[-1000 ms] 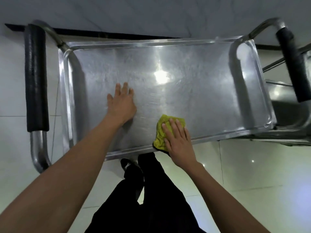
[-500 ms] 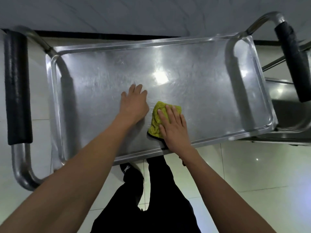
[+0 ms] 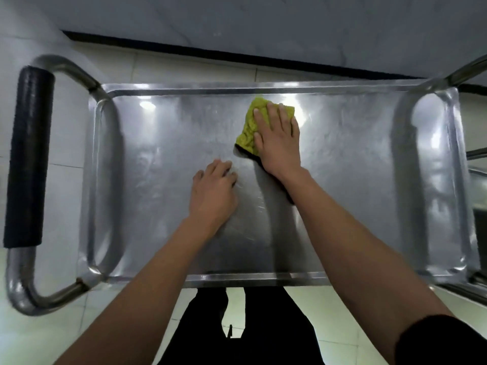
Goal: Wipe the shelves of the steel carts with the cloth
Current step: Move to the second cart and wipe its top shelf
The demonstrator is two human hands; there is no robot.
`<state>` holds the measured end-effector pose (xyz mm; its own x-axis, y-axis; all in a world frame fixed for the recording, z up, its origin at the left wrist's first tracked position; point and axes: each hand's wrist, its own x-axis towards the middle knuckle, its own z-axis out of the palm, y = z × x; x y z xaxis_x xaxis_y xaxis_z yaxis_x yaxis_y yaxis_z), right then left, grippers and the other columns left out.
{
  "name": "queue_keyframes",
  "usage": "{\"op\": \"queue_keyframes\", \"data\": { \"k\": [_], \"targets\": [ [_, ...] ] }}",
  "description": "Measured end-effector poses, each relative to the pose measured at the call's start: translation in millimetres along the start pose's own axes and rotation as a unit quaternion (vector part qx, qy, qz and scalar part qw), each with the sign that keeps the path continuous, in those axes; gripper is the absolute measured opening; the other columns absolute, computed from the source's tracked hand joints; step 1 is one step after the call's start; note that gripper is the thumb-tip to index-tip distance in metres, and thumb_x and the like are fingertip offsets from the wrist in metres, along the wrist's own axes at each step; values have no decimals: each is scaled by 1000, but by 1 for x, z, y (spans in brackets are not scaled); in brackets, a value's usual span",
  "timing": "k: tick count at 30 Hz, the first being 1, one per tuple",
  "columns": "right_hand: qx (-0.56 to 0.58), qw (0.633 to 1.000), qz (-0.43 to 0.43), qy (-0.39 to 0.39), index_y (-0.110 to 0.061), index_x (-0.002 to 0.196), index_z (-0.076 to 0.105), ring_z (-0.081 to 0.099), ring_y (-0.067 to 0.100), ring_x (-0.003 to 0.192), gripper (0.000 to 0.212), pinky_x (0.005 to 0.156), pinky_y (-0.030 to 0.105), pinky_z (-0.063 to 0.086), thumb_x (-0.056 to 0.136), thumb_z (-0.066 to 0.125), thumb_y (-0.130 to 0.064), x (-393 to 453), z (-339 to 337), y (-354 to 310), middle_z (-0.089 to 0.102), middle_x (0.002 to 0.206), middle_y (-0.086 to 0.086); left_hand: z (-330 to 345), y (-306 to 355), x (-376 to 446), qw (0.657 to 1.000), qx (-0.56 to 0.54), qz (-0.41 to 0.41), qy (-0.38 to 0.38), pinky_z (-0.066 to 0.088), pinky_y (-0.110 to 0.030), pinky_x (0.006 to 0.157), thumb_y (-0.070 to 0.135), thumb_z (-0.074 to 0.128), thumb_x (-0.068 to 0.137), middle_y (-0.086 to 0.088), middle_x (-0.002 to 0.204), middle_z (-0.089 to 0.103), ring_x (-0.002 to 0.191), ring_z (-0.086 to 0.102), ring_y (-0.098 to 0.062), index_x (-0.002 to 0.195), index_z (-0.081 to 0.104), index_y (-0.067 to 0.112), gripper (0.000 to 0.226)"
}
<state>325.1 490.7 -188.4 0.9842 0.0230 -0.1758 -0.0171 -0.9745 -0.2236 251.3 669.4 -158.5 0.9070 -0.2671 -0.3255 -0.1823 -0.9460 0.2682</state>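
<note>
The steel cart's top shelf (image 3: 355, 159) fills the middle of the head view, shiny and streaked. A yellow-green cloth (image 3: 249, 130) lies flat on it near the far rim, a little right of centre. My right hand (image 3: 276, 138) presses down on the cloth with fingers spread, covering its right half. My left hand (image 3: 213, 192) rests palm down on the bare shelf just below and left of the cloth, holding nothing.
A steel handle with a black grip (image 3: 26, 159) loops off the cart's left end. Part of a second steel cart (image 3: 478, 177) shows at the right edge. White tiled floor (image 3: 342, 309) and my dark trousers (image 3: 237, 330) lie below the near rim; a wall stands beyond.
My right hand has pushed the cloth from the near rim up to the far side of the shelf. The left hand stayed flat near the centre. The view shifted closer over the cart.
</note>
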Motion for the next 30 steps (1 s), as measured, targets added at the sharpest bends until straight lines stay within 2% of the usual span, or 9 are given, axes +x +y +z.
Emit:
{"op": "queue_keyframes", "data": {
  "k": [5, 10, 15, 24, 30],
  "targets": [
    [-11, 1000, -1, 20, -29, 156, 21, 7, 25, 153, 56, 122, 48, 8, 102, 30, -38, 49, -3, -4, 12, 166, 1, 1, 4, 0, 1000, 1, -17, -18, 29, -49, 114, 16, 51, 88, 1, 153, 44, 150, 24, -23, 125, 69, 20, 42],
    [3, 1000, -12, 20, -29, 156, 24, 4, 23, 153, 54, 123, 47, 6, 103, 30, -38, 38, -2, -3, 13, 166, 0, 4, 5, -1, 1000, 4, -18, -14, 31, -50, 112, 14, 49, 89, -1, 154, 43, 150, 23, -23, 124, 69, 18, 40],
    [5, 1000, -26, 8, -29, 155, 25, 6, 22, 153, 54, 123, 47, 8, 103, 32, -36, -40, 3, 6, 15, 165, 0, 8, -2, -8, 999, -30, -10, 2, 31, -51, 113, 11, 50, 89, -3, 156, 40, 150, 23, -25, 124, 69, 16, 40],
    [-18, 999, 30, -12, -30, 155, 25, 5, 23, 154, 56, 121, 48, 14, 101, 32, -39, -235, 35, 9, 12, 166, 1, 12, 2, -29, 998, 28, 27, -43, 20, -54, 118, 24, 41, 98, -3, 167, 13, 154, 2, -26, 146, 43, 13, 50],
    [-40, 997, 48, -42, -29, 158, 17, -1, 24, 154, 58, 121, 49, 13, 102, 33, -38, -308, 46, 4, 5, 167, 1, 12, 8, -39, 997, 38, 37, -62, 20, -57, 117, 25, 38, 99, -4, 167, 11, 154, 1, -27, 146, 42, 10, 50]
  ]
}}
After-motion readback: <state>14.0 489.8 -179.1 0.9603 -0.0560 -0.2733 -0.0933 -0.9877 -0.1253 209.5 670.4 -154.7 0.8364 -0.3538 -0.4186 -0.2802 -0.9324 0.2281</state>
